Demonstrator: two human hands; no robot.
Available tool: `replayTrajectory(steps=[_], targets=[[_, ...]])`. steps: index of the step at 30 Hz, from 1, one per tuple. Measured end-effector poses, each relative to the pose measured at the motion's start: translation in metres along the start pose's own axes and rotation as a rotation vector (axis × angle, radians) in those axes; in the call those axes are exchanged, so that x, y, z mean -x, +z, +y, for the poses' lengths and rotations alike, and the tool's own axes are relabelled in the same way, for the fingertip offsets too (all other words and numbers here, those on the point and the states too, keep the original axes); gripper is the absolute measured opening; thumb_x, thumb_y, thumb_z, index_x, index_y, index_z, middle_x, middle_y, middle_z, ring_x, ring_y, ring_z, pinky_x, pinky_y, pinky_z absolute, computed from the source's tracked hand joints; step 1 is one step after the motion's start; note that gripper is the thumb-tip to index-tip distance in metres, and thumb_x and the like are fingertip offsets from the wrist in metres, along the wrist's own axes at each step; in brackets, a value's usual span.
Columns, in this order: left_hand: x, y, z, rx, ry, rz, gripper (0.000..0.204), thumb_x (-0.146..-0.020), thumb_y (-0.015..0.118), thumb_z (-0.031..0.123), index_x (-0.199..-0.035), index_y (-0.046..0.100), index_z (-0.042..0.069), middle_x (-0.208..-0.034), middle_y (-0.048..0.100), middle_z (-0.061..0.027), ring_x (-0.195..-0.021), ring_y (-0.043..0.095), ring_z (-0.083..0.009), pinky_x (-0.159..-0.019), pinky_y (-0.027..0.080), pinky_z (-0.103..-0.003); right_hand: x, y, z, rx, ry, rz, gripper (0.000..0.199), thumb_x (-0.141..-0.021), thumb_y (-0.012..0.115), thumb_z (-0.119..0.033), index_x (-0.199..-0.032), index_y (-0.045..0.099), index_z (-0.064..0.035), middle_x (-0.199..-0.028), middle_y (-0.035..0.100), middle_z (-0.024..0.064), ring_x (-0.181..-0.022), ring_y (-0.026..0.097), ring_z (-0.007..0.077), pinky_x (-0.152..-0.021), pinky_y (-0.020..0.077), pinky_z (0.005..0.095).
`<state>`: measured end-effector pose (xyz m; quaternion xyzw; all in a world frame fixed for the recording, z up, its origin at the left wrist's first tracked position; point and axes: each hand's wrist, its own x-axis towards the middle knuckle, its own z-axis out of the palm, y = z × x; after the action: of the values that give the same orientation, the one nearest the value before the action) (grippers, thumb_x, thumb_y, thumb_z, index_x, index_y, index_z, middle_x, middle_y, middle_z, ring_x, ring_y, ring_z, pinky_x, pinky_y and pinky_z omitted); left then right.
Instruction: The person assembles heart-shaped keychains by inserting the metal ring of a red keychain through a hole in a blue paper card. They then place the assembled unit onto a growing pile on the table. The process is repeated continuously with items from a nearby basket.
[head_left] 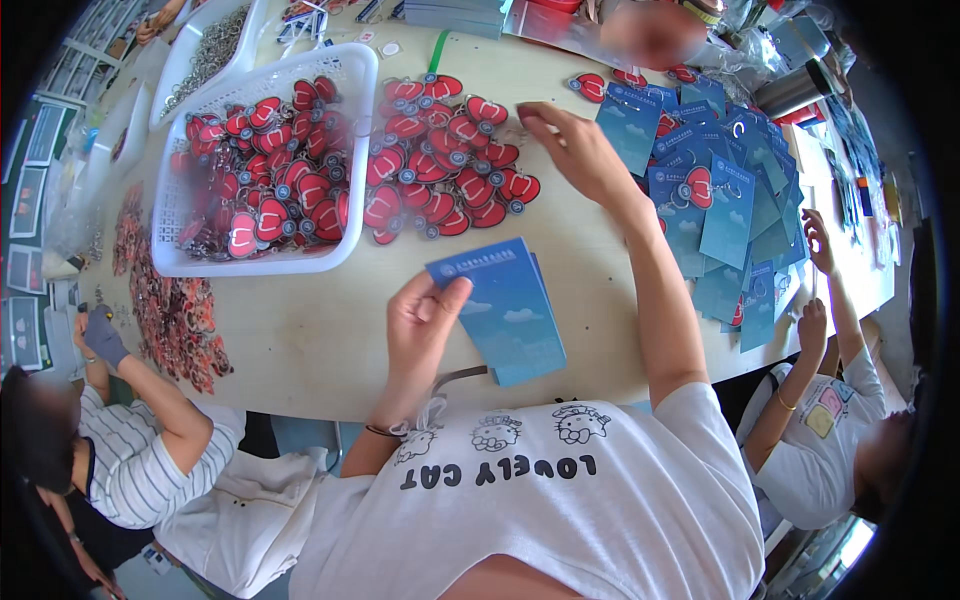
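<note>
My left hand [422,318] grips a small stack of blue cards [513,315] printed with clouds, the thumb pressed on its upper left corner. My right hand [582,150] reaches out over the table at the right edge of a loose pile of red keychains [440,165]. Its fingers are partly stretched and apart. A dark red spot shows at one fingertip; whether it is a nail or a small thing is unclear. The keychains carry red pendants with pale lines and small round blue tags.
Left of the pile stands a white plastic basket [335,255] full of similar keychains. Behind it a white tray [160,110] holds metal rings. Blue cards [730,225], some with keychains, are heaped at the right. Orange-red pieces [180,325] lie far left. Co-workers sit at both sides.
</note>
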<state>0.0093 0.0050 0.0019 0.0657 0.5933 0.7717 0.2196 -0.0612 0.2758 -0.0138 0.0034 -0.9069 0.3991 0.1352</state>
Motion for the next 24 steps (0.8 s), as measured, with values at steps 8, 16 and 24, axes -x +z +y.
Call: replayTrajectory(steps=[8, 16, 24], targets=[[-0.022, -0.011, -0.002, 0.263, 0.045, 0.131, 0.019, -0.097, 0.059, 0.015, -0.109, 0.064, 0.002, -0.100, 0.065, 0.0005, -0.087, 0.056, -0.0035, -0.077, 0.042, -0.021, 0.042, -0.027, -0.011, 0.200, 0.099, 0.078, 0.023, -0.092, 0.055, -0.007, -0.114, 0.058, -0.0045, -0.100, 0.064, 0.0181, -0.079, 0.065, 0.0377, -0.070, 0.0527, 0.0412], [-0.025, -0.010, 0.000, 0.156, 0.108, 0.194, 0.022, -0.098, 0.056, 0.022, -0.110, 0.063, 0.004, -0.102, 0.065, 0.0004, -0.092, 0.059, -0.0065, -0.083, 0.045, -0.026, 0.073, -0.045, -0.025, 0.517, -0.170, 0.039, 0.028, -0.081, 0.066, -0.003, -0.108, 0.062, -0.0086, -0.111, 0.059, 0.0066, -0.103, 0.057, 0.0261, -0.076, 0.0518, 0.0370], [-0.027, 0.004, 0.007, 0.131, 0.127, 0.207, 0.033, -0.099, 0.054, 0.017, -0.126, 0.054, -0.001, -0.112, 0.061, -0.0023, -0.105, 0.052, -0.0082, -0.095, 0.037, -0.026, 0.070, -0.040, -0.007, 0.519, -0.242, -0.050, 0.017, -0.077, 0.068, -0.002, -0.090, 0.057, -0.0042, -0.103, 0.056, 0.0059, -0.099, 0.055, 0.0233, -0.085, 0.0473, 0.0347]])
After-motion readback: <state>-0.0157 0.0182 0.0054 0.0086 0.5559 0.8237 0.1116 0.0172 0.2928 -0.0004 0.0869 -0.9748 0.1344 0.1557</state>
